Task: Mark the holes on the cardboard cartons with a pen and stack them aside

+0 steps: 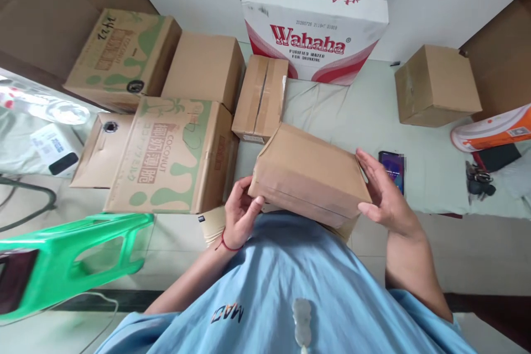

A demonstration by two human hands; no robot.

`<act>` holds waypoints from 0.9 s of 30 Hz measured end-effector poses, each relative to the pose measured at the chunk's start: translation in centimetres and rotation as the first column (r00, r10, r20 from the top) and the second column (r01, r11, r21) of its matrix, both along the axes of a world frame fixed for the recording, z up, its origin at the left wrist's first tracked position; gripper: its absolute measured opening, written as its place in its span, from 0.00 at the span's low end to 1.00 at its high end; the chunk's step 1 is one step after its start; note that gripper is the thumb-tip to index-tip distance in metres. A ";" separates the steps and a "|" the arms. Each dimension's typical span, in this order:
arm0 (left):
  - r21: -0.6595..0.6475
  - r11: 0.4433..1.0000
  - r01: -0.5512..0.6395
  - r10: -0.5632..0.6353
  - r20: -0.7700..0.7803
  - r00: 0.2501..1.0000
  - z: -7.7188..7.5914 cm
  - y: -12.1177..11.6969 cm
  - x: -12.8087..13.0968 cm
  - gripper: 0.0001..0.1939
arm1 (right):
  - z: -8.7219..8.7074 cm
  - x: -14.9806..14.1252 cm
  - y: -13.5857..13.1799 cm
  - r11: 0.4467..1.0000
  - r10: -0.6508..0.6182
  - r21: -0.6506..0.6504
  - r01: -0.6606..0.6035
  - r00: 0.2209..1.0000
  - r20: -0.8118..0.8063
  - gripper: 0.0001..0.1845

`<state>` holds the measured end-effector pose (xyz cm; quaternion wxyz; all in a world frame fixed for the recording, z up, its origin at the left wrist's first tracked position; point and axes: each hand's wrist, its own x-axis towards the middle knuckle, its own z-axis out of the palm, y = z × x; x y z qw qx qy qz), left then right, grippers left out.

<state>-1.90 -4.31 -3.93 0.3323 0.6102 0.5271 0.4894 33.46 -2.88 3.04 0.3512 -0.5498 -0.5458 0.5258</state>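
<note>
A plain brown cardboard box (309,168) is held tilted in front of my body, between both palms. My left hand (241,211) grips its lower left corner, thumb on the near side and fingers curled behind. At the opposite end, my right hand (384,193) presses on the right edge, thumb low and fingers up along the side. The box's underside is hidden. Behind it stands a narrow taped carton (262,97), and to the left is a large coconut-print carton (166,157).
More cartons stand at the back left, including another coconut-print box (122,55). A white Wahaha water carton (315,33) is at the back. To the right are a small brown box (440,86), a phone (391,170) and keys (480,180). A green stool (91,238) stands at lower left.
</note>
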 end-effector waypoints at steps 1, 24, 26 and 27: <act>0.046 0.999 0.010 -0.009 -0.024 1.000 0.6 -0.2 0.0 0.21 | -0.2 0.3 -0.2 0.999 -0.039 -0.011 0.039 0.999 -0.023 0.56; -0.034 0.994 0.103 -0.098 0.124 0.987 2.9 0.7 2.6 0.24 | -2.4 0.4 -2.1 0.978 -0.148 0.132 0.161 0.983 -0.106 0.37; -0.119 0.985 0.126 -0.106 0.161 0.981 2.8 0.7 2.3 0.26 | -2.4 0.2 -2.0 0.972 -0.160 0.157 0.176 0.982 -0.104 0.37; -0.159 0.978 0.138 -0.108 0.183 0.977 2.8 0.7 2.1 0.28 | -2.3 0.1 -2.0 0.968 -0.166 0.171 0.183 0.980 -0.107 0.37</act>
